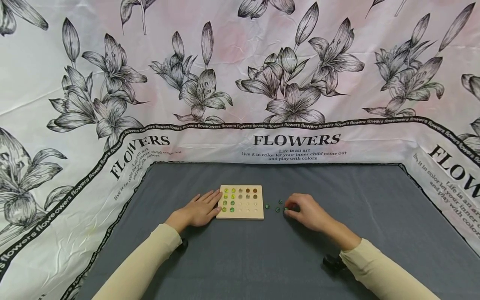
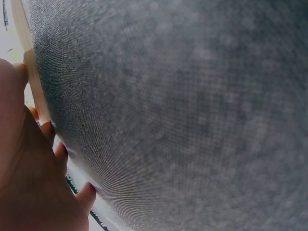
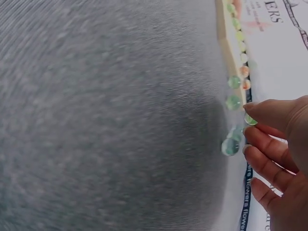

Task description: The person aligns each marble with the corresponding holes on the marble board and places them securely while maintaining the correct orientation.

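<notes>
A pale wooden board (image 1: 259, 215) with rows of round holes lies on the grey cloth. Yellow-green and green marbles (image 1: 229, 193) fill its left columns; clear and amber marbles (image 1: 251, 191) sit at the upper right, above bare holes. My left hand (image 1: 201, 208) lies flat against the board's left side, fingers straight, thumb touching its edge. To the right of the board my right hand (image 1: 309, 211) pinches a green marble (image 3: 250, 120) between thumb and index finger, other fingers loosely bent. Several loose green marbles (image 3: 233, 102) lie between this hand and the board.
Grey cloth (image 1: 240, 262) covers the table around the board. A white flowered sheet (image 1: 210, 143) with printed words borders it at the back and sides. Dark wrist devices show under the left sleeve (image 1: 150, 250) and the right sleeve (image 1: 375, 262).
</notes>
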`<state>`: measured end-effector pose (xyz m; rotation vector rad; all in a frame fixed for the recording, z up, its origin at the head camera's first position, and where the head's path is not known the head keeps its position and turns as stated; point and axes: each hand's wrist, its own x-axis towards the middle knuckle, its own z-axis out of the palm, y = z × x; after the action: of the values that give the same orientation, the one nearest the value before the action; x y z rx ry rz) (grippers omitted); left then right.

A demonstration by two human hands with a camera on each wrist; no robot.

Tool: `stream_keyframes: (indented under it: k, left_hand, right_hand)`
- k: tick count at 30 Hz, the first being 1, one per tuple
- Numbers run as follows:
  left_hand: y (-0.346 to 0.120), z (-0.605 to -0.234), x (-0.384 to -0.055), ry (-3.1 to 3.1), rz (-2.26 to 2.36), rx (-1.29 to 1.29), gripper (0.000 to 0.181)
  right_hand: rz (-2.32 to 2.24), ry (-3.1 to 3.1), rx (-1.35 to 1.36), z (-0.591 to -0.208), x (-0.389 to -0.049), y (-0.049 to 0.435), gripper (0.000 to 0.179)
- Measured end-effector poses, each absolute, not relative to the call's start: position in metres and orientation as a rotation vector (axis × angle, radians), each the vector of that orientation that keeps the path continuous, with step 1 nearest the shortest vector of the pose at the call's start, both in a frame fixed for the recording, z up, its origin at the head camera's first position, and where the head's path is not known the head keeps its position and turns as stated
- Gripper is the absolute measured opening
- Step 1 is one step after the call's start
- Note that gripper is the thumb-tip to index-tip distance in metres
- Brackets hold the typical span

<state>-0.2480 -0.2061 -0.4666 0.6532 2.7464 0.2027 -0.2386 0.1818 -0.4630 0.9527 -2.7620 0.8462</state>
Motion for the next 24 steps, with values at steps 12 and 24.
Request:
stream_keyframes:
  k: [12, 24]
  left_hand:
    - [-0.206, -0.464, -0.247, 2.741, 0.185, 0.650, 0.064]
    - [-0.205, -0.461, -0.243, 2.760, 0.177, 0.680, 0.062]
  right_hand:
    - [0.934, -2.665, 0.966, -0.449, -0.235, 0.168, 0.009]
    - [1.030, -2.667, 1.029, -0.446, -0.239, 0.133, 0.004]
